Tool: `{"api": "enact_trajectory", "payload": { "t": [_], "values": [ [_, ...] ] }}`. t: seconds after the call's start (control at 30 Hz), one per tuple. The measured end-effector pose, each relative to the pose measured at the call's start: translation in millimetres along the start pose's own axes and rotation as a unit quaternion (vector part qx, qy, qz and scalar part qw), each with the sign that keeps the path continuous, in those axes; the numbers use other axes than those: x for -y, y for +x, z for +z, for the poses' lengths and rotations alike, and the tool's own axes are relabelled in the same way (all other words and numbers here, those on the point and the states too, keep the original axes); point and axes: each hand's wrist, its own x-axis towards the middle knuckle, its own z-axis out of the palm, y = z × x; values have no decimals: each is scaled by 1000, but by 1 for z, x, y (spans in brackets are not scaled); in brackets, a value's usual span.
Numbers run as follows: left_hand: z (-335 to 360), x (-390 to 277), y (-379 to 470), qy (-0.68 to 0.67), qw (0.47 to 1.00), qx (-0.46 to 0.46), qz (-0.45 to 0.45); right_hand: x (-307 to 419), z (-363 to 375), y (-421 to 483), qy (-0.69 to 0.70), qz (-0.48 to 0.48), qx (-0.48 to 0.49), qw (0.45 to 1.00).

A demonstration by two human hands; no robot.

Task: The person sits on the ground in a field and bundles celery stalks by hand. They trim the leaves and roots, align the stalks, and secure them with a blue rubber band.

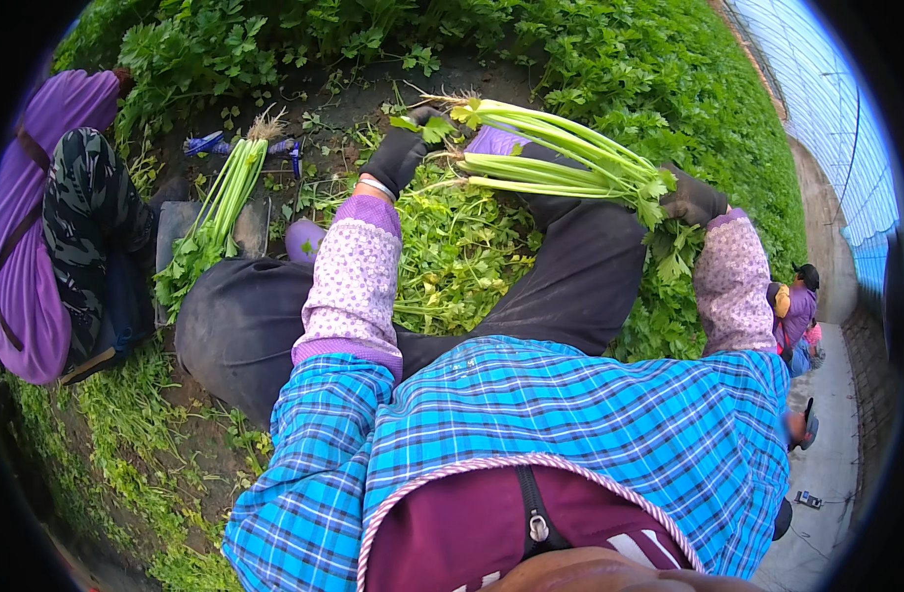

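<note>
My right hand point(692, 196), in a dark glove, grips the leafy ends of pale green celery stalks point(563, 137). They stretch leftward over my right leg, with their thin roots towards my left hand. My left hand point(399, 157), gloved in black, is curled beside the root ends. A small celery sprig point(431, 129) lies across its fingers, which partly hide behind the leaf. Below the held stalks, a heap of loose celery leaves and stems point(459, 251) covers the ground between my legs.
On my left, a bunch of celery point(234, 189) with roots lies across a dark flat board point(177, 222). Near it lies a blue-wrapped tool point(211, 144). A co-worker in purple point(41, 244) sits close by. Standing celery point(644, 66) grows ahead; more people point(796, 311) are along the concrete path point(829, 429).
</note>
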Motion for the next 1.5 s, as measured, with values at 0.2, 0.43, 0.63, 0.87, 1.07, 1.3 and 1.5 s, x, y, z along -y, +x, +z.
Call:
{"api": "enact_trajectory", "payload": {
  "t": [0.2,0.43,0.63,0.87,1.07,1.3,1.5],
  "values": [
    [50,-1,-5,-434,877,-27,-203,9,13,23,-10,-163,93,982],
    [-37,-32,10,-473,833,-160,-239,21,7,2,-59,-225,-32,972],
    [4,-57,37,-289,915,-37,-277,88,45,24,-174,-120,-146,966],
    [-29,-67,34,-388,800,-268,-372,111,56,32,-131,-78,-225,962],
    [81,-80,49,-229,946,-52,-224,128,87,63,-118,-111,-256,953],
    [64,-93,42,-388,911,-53,-126,131,78,71,-67,-158,-200,965],
    [-20,-48,18,-566,751,-301,-155,119,61,52,-192,-108,-287,932]
  ]
}}
